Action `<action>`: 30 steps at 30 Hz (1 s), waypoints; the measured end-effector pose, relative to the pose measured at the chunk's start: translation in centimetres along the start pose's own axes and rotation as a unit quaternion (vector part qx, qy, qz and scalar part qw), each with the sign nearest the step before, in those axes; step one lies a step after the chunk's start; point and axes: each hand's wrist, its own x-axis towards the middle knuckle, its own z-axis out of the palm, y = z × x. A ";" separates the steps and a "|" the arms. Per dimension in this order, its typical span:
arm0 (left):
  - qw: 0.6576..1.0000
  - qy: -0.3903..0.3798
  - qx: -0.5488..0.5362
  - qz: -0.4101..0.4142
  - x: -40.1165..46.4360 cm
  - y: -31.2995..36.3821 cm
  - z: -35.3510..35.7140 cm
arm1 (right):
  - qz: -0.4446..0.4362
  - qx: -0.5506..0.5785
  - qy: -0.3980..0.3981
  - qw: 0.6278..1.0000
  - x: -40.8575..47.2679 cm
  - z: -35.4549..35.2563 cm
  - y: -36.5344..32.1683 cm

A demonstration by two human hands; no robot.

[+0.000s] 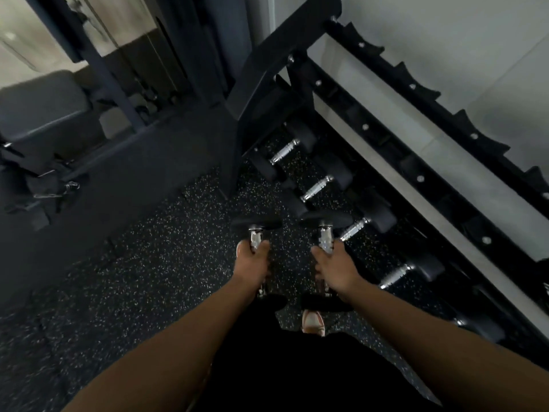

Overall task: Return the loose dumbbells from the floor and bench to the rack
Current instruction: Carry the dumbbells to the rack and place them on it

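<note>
Both my bare forearms reach down from the bottom of the view, over black clothing that hides my legs. My left hand (255, 261) has its grip wrapped tight round the knurled chrome handle of the left dumbbell (257, 233), and my right hand (334, 267) is closed the same way on the right dumbbell (325, 230). Each handle points away from me, shiny and ridged where it shows above my fingers. The far heads are dull black, rubbery looking and blurred; the near heads are mostly hidden under my wrists, only dark edges showing. Both weights hang in the air above the floor (133, 278), a dark rubber surface flecked with pale specks. One pale shoe (313, 322) peeks out below the right dumbbell.

Just to my right runs the rack (416, 176), black metal with bolted rails and a row of saddle-shaped cradles along its upper tier, slanting across the frame and cut off at the right edge. On its lowest tier sit four racked dumbbells (318, 188) with chrome handles and black heads; a fifth further along I can hardly make out. A pale wall (445, 40) stands behind it. At far left a padded dark table (44, 108) and a machine frame (98, 63) sit in shadow, details lost.
</note>
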 end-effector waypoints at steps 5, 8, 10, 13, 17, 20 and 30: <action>0.999 -0.043 0.032 0.003 8.3 5.1 -2.9 | 0.002 -0.036 0.064 0.997 4.8 2.6 -6.4; 0.997 -0.059 0.057 0.002 13.0 8.6 -4.8 | 0.009 -0.044 0.092 0.995 7.1 4.1 -10.6; 0.995 -0.076 0.056 0.009 15.9 11.0 -5.7 | 0.013 -0.030 0.109 0.993 8.6 4.9 -13.1; 0.992 -0.096 0.082 0.025 19.9 14.6 -6.6 | 0.024 0.036 0.125 0.991 10.6 5.6 -16.8; 0.986 -0.125 0.100 0.053 23.7 19.8 -6.7 | 0.034 0.118 0.149 0.981 13.1 5.2 -20.7; 0.979 -0.161 0.103 0.072 26.2 23.2 -6.0 | 0.033 0.143 0.166 0.975 14.6 4.0 -22.9; 0.953 -0.235 0.157 0.110 30.4 34.4 0.6 | 0.054 0.221 0.220 0.949 19.7 -3.0 -27.3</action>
